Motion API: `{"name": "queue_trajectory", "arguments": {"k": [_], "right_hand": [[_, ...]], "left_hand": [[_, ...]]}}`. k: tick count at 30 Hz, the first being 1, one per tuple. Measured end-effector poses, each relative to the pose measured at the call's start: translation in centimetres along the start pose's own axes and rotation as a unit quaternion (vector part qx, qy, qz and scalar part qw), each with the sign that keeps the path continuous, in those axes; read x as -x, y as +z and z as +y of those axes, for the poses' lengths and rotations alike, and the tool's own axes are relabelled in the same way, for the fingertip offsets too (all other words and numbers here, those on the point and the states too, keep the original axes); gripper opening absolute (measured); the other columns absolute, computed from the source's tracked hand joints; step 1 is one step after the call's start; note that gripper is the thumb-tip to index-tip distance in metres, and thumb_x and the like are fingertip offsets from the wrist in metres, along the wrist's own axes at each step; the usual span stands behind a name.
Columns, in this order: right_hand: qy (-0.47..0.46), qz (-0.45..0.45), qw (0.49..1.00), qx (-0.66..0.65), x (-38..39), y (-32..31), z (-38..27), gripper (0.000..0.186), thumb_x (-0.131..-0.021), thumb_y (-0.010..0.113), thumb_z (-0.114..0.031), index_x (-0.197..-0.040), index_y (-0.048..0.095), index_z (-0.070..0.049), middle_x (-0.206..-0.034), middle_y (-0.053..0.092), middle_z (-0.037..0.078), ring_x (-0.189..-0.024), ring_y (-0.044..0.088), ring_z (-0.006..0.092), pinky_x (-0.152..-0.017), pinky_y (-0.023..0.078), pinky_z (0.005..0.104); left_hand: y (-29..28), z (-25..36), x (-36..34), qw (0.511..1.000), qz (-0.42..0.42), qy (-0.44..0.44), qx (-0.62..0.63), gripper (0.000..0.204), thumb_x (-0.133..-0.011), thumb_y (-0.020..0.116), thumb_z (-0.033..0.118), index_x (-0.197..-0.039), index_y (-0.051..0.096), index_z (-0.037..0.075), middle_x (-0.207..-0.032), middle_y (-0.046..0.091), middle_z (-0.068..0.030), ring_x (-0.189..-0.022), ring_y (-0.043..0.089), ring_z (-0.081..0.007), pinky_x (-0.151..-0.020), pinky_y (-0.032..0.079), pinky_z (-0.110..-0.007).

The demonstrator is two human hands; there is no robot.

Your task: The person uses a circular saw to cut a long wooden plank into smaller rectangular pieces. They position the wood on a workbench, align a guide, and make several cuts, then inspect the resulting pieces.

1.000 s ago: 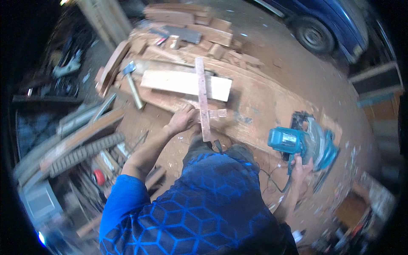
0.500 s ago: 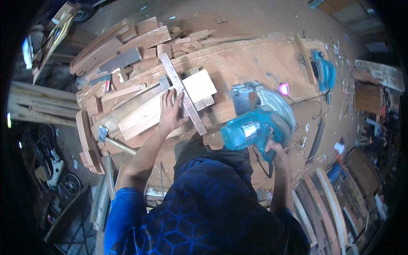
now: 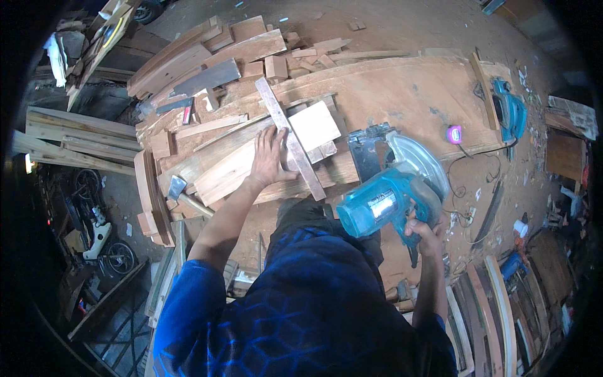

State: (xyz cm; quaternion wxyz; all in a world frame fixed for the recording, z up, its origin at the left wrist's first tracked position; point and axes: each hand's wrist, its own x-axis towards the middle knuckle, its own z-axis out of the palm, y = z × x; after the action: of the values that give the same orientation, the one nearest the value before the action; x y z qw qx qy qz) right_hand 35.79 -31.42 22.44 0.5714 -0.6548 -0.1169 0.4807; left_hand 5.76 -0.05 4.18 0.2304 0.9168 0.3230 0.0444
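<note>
My left hand (image 3: 270, 157) lies on a pale wooden board (image 3: 235, 164), fingers stretched out and thumb spread. Its fingertips touch a long flat straightedge strip (image 3: 291, 139) that crosses the board at an angle. Beyond the strip, the bright end of the board sticks out over other timber. My right hand (image 3: 426, 234) is wrapped around the rear handle of a teal circular saw (image 3: 377, 201). The saw is to the right of the board and apart from it. Its metal guard (image 3: 422, 157) faces away from me; whether the blade turns cannot be made out.
A hammer-like tool (image 3: 179, 187) with a wooden handle lies left of the board. Offcuts (image 3: 207, 66) pile up at the far left. A pink-purple round object (image 3: 454, 134), a cord and a second teal power tool (image 3: 512, 113) are at right. Long boards (image 3: 496, 308) lean at lower right.
The whole view has shifted, so the bench appears farther right. Against the board, the saw has come slightly nearer to me. My left hand keeps its place by the strip.
</note>
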Motion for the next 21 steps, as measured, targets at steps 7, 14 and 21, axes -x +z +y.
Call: {"name": "queue_trajectory", "arguments": {"k": [7,14,21], "right_hand": [[0.013,-0.048,0.998,-0.027,-2.7,2.1,-0.6,0.048,-0.079,0.068,-0.012,-0.123,0.062,0.007,-0.077,0.065,0.007,-0.059,0.060,0.0138,-0.056,0.048,0.0301],[0.055,-0.126,0.987,-0.080,-8.5,2.7,1.3,0.051,-0.077,0.061,-0.006,-0.125,0.060,0.009,-0.070,0.061,0.009,-0.055,0.058,0.0155,-0.054,0.049,0.0304],[0.089,-0.141,0.983,-0.077,-9.9,3.1,1.0,0.050,-0.074,0.061,-0.006,-0.123,0.061,0.007,-0.068,0.061,0.009,-0.054,0.058,0.0168,-0.054,0.049,0.0313]], "left_hand": [[0.4,-0.6,-0.2,0.999,0.038,0.009,-0.032,0.141,-0.055,0.081,0.076,-0.156,0.027,-0.005,-0.157,0.032,-0.0290,-0.148,0.026,-0.0483,-0.123,0.017,-0.061],[1.1,-0.5,0.0,0.996,0.050,-0.007,-0.074,0.136,-0.056,0.074,0.083,-0.161,0.028,0.010,-0.161,0.030,-0.0237,-0.147,0.026,-0.0497,-0.118,0.014,-0.071],[0.5,-0.3,-0.1,0.997,0.032,-0.034,-0.062,0.138,-0.052,0.073,0.087,-0.159,0.033,0.010,-0.160,0.032,-0.0224,-0.145,0.030,-0.0467,-0.117,0.017,-0.070]]}}
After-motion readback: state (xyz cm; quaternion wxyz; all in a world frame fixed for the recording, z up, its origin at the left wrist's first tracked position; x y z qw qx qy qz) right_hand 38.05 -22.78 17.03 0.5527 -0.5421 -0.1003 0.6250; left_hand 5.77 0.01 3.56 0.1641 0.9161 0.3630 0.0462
